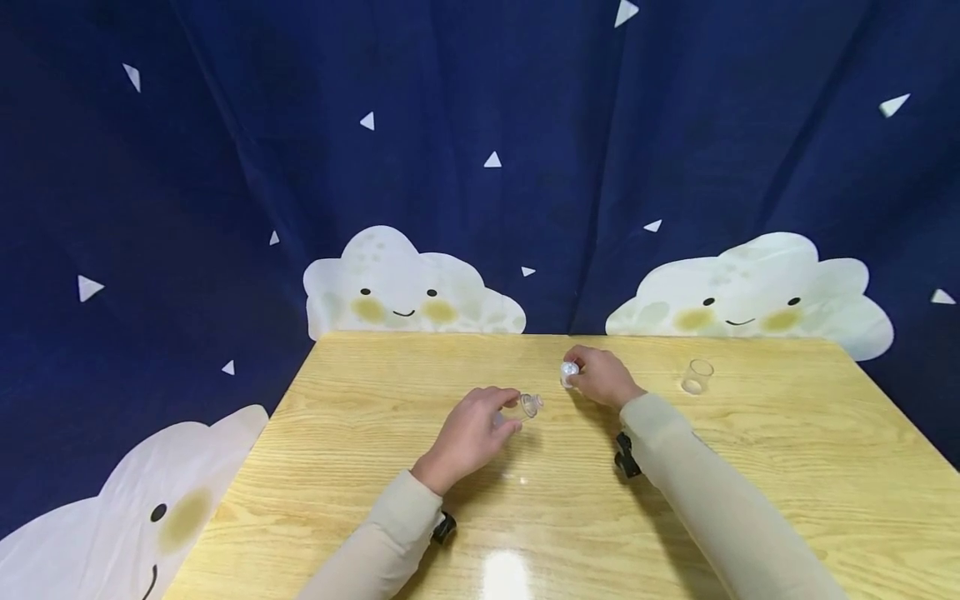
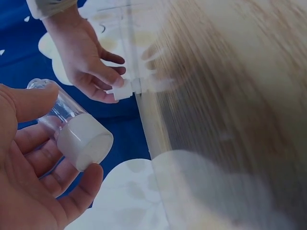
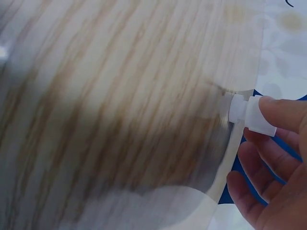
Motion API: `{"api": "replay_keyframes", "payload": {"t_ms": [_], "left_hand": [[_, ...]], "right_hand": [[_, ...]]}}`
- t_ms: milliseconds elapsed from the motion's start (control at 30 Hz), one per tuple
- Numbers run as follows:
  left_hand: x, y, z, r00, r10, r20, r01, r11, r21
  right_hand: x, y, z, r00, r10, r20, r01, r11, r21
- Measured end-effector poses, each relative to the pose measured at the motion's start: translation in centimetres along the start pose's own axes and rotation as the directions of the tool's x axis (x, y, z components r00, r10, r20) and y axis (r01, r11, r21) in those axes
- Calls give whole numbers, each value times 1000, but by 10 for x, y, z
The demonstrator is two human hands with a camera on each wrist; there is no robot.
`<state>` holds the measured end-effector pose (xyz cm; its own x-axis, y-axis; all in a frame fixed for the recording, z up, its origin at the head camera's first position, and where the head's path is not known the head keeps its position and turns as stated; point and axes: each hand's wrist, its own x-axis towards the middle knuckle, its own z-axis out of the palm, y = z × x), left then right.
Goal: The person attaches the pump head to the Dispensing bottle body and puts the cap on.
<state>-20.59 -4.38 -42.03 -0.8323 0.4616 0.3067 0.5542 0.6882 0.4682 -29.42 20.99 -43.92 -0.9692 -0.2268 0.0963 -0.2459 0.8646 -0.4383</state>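
My left hand (image 1: 472,429) grips a small clear bottle (image 1: 530,406) above the table, with its open neck pointing right. In the left wrist view this bottle (image 2: 69,112) has a see-through body and a white base (image 2: 86,141), held between thumb and fingers. Farther back on the table, my right hand (image 1: 602,377) pinches a small white stepped cap-like piece (image 1: 569,369). The right wrist view shows the piece (image 3: 259,116) between thumb and fingers, its narrower end at the tabletop; whether it touches is hard to tell. The two hands are apart.
On the right of the wooden table (image 1: 750,483) stands a clear cylindrical cup-like cover (image 1: 697,377), beyond my right hand. A dark blue curtain (image 1: 450,167) with clouds and white triangles hangs behind the table's back edge.
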Motion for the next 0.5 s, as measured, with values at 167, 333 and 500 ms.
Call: {"api": "replay_keyframes", "payload": {"t_ms": [167,333,500], "left_hand": [[0,2,0,1000,13,-4,-13,1000,12],[1,3,0,1000,16,-5,-16,1000,6],[2,5,0,1000,6,6,-6,1000,4]], "right_hand": [[-1,-1,2,1000,-6,1,6,1000,2],[0,-2,-1,1000,5,10,-5,1000,4],[-3,-2,-3,1000,0,3,0,1000,17]]}}
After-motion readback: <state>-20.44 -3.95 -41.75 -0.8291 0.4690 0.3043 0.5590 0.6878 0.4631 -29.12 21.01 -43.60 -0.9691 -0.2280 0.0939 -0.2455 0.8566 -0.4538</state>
